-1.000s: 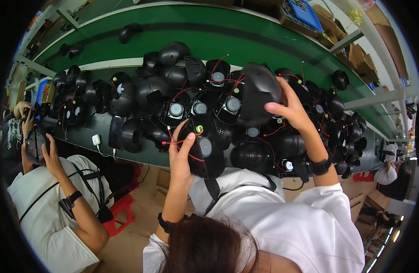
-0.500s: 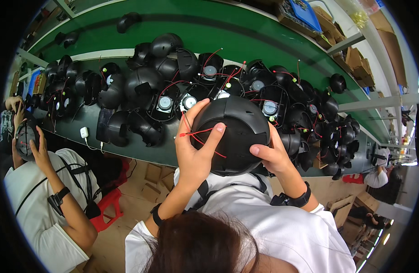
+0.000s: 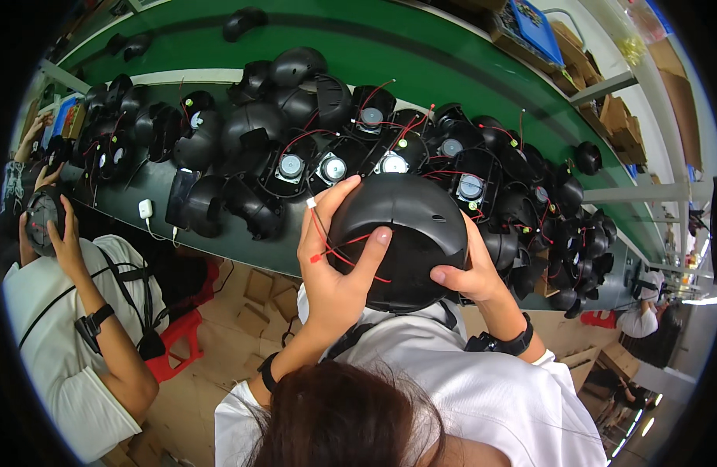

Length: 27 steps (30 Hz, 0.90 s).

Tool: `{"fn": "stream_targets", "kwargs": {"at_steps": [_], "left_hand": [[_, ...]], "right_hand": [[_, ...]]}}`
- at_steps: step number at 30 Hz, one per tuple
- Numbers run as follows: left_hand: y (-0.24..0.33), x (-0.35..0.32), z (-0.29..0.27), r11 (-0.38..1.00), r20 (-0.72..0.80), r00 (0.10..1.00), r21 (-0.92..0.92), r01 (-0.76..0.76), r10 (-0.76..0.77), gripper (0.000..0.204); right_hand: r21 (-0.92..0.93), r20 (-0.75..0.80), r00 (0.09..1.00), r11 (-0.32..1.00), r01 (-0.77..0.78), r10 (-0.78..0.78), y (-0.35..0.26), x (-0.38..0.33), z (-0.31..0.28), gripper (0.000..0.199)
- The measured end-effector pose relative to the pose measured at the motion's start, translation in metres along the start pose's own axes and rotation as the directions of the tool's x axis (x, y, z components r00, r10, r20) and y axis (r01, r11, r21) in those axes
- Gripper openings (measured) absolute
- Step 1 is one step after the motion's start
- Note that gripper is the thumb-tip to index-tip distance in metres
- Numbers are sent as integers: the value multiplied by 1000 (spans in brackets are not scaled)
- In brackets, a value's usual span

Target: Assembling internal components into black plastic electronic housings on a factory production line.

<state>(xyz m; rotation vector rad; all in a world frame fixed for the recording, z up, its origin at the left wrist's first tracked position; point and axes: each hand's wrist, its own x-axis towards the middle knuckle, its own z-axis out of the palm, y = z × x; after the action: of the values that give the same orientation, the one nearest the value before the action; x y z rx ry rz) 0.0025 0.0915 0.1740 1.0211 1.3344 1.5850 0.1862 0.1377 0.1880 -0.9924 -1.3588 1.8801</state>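
Between both hands I hold a round black plastic housing (image 3: pixel 401 206) in front of my chest, just off the bench's near edge. My left hand (image 3: pixel 335 272) grips its left side, thumb pressed on the front face and fingers behind. Thin red and black wires (image 3: pixel 331 253) come from the housing past my left thumb and hang over that hand, one ending in a small white connector (image 3: pixel 311 202). On the right side my right hand (image 3: pixel 471 268) is wrapped round the housing, its thumb on the lower front. The fingers behind the shell are mostly hidden.
Several black shells and speakers (image 3: pixel 331 167) with red wires crowd the dark bench (image 3: pixel 241 253). A green conveyor belt (image 3: pixel 358 43) runs behind. At left sits a white charger (image 3: pixel 145 208) with a cable. A co-worker (image 3: pixel 70 303) beside me holds another black housing (image 3: pixel 45 222). Red stool (image 3: pixel 179 346) nearby.
The housing has turned slightly in my hands, so its upper shell shows more and the slots face differently. Its wires have shifted, with the white connector now higher beside my left fingers.
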Motion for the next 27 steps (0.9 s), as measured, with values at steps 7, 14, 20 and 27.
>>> {"fn": "stream_targets", "kwargs": {"at_steps": [7,14,20,27], "left_hand": [[5,-7,-12,987,-20,994,119,-104,107,52],[8,-11,-7,975,-19,983,130,-178,182,52],[15,5,8,991,-76,995,-126,48,-58,48],[-16,24,38,918,-182,962,-377,123,-204,46]], "right_hand": [[23,47,999,1000,-3,2,4,2,7,92],[-4,34,981,982,189,-189,0,8,18,99],[-654,-210,715,640,405,-667,-3,14,14,80],[-904,1,751,321,282,-660,-30,13,18,70]]}}
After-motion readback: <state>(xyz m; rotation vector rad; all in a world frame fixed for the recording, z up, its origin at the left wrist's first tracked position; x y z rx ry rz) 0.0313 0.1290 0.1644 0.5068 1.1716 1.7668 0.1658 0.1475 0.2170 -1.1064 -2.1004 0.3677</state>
